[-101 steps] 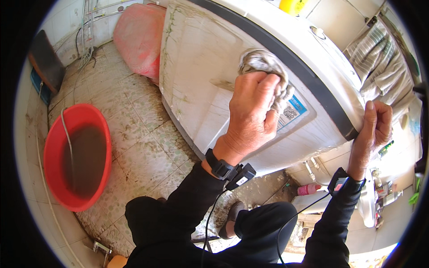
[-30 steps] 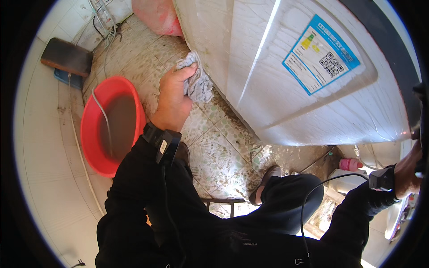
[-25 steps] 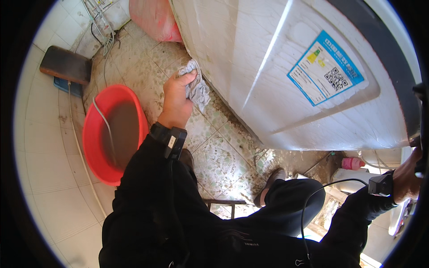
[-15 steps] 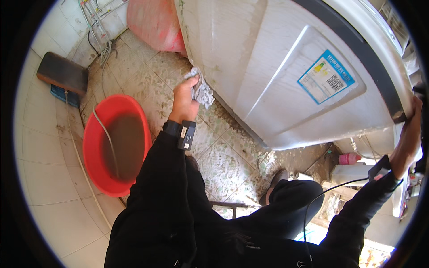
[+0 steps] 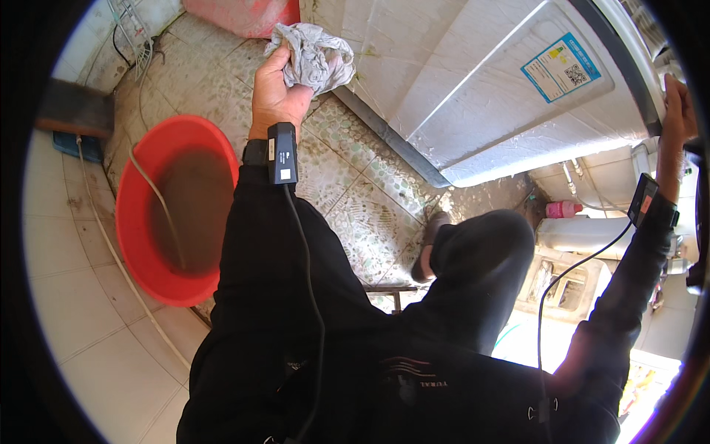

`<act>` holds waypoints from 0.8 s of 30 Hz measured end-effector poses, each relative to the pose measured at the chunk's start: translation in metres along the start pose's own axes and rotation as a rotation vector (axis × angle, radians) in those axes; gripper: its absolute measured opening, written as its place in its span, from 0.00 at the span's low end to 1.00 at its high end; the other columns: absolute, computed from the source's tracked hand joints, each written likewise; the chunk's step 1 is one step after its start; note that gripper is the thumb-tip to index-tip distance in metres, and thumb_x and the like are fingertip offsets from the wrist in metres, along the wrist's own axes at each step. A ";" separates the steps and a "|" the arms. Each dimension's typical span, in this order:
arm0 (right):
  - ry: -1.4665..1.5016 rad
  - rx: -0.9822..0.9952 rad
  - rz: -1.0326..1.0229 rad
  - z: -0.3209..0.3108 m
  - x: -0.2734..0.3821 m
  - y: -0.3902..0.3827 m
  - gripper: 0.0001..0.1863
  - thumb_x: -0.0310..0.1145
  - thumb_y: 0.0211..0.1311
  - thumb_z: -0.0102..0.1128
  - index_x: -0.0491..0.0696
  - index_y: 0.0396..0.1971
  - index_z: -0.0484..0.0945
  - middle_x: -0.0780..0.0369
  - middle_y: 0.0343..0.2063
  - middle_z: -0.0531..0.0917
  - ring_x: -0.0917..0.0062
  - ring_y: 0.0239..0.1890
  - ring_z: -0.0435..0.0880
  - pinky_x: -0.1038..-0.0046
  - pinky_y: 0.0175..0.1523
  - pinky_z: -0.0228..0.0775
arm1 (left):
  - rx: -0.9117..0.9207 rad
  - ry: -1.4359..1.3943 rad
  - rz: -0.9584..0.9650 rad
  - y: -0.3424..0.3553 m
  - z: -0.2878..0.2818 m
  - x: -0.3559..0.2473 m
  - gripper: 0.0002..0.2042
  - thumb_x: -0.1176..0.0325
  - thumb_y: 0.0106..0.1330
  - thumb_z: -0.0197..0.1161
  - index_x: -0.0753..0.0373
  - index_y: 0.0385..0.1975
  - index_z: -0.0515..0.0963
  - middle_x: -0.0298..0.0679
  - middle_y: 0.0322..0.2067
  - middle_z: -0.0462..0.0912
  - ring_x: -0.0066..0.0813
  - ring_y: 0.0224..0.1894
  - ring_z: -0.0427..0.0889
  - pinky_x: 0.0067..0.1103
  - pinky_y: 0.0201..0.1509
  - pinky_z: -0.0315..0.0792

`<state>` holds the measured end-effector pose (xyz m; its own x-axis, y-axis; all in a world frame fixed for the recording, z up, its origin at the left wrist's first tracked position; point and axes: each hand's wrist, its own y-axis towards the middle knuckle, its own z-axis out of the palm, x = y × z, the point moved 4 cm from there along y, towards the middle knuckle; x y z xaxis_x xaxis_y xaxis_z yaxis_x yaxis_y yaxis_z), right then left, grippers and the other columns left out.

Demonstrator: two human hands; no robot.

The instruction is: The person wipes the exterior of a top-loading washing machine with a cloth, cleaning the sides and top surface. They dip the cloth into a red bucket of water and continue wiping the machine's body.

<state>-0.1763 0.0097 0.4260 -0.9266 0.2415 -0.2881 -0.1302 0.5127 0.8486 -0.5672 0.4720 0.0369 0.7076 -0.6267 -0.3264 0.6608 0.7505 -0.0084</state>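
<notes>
My left hand point(image 5: 277, 96) is closed on a crumpled pale grey cloth point(image 5: 310, 59) beside the lower left edge of a large white appliance point(image 5: 429, 66). That appliance leans over the tiled floor, showing a panel with grime, a wet sheen and a blue-bordered label point(image 5: 558, 66), and a dark band along its right edge. At the far right, my right hand point(image 5: 674, 107) has its fingers curled at the upper edge of the appliance, gripping it; part of this hand is hidden by the frame's dark rim.
A red tub point(image 5: 133, 229) of murky water with a hose in it stands left. A dark board point(image 5: 74, 103) rests by the wall, a pinkish object point(image 5: 237, 11) behind. Pipes, a pink bottle point(image 5: 560, 209) and a squat toilet point(image 5: 562, 288) are at right. My legs straddle a low frame.
The cloth has gone from beside the label to the appliance's lower left edge, and over the last second rose higher in view. My right hand also appears higher. The view has shifted.
</notes>
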 end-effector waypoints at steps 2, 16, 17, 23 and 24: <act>-0.087 0.035 0.094 -0.002 0.014 -0.003 0.07 0.38 0.77 0.73 0.52 0.42 0.93 0.69 0.27 0.88 0.88 0.26 0.82 0.84 0.36 0.73 | -0.105 0.014 0.012 0.005 -0.005 0.005 0.20 0.64 0.84 0.55 0.69 0.67 0.77 0.53 0.66 0.82 0.58 0.70 0.79 0.61 0.77 0.68; -0.081 0.098 0.413 0.004 0.088 0.007 0.10 0.38 0.77 0.69 0.47 0.37 0.84 0.67 0.28 0.82 0.84 0.32 0.76 0.77 0.42 0.70 | 0.088 0.149 0.180 0.021 0.126 0.071 0.03 0.71 0.73 0.62 0.60 0.40 0.83 0.33 0.33 0.84 0.28 0.31 0.83 0.30 0.35 0.80; -0.060 0.097 0.433 0.003 0.090 0.006 0.11 0.38 0.78 0.69 0.47 0.37 0.83 0.67 0.27 0.81 0.85 0.32 0.75 0.77 0.41 0.68 | 0.244 0.184 0.220 0.018 0.150 0.073 0.05 0.73 0.72 0.62 0.63 0.42 0.83 0.33 0.34 0.84 0.26 0.32 0.84 0.28 0.34 0.80; 0.071 0.045 0.477 0.002 0.098 0.001 0.08 0.30 0.79 0.65 0.46 0.36 0.79 0.72 0.28 0.76 0.90 0.31 0.69 0.82 0.38 0.62 | 0.274 1.059 1.084 0.030 0.245 0.084 0.17 0.79 0.67 0.69 0.68 0.56 0.80 0.43 0.46 0.84 0.37 0.46 0.86 0.29 0.52 0.80; 0.079 0.035 0.470 0.002 0.099 0.002 0.08 0.29 0.79 0.65 0.46 0.35 0.78 0.72 0.27 0.75 0.90 0.31 0.68 0.82 0.38 0.61 | 0.290 1.062 1.158 0.033 0.246 0.086 0.18 0.79 0.67 0.69 0.67 0.56 0.80 0.46 0.46 0.82 0.41 0.48 0.86 0.30 0.53 0.79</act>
<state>-0.2675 0.0362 0.3981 -0.9063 0.3914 0.1596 0.3206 0.3904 0.8630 -0.4236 0.3912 0.2410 0.4330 0.7436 -0.5095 0.0264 0.5546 0.8317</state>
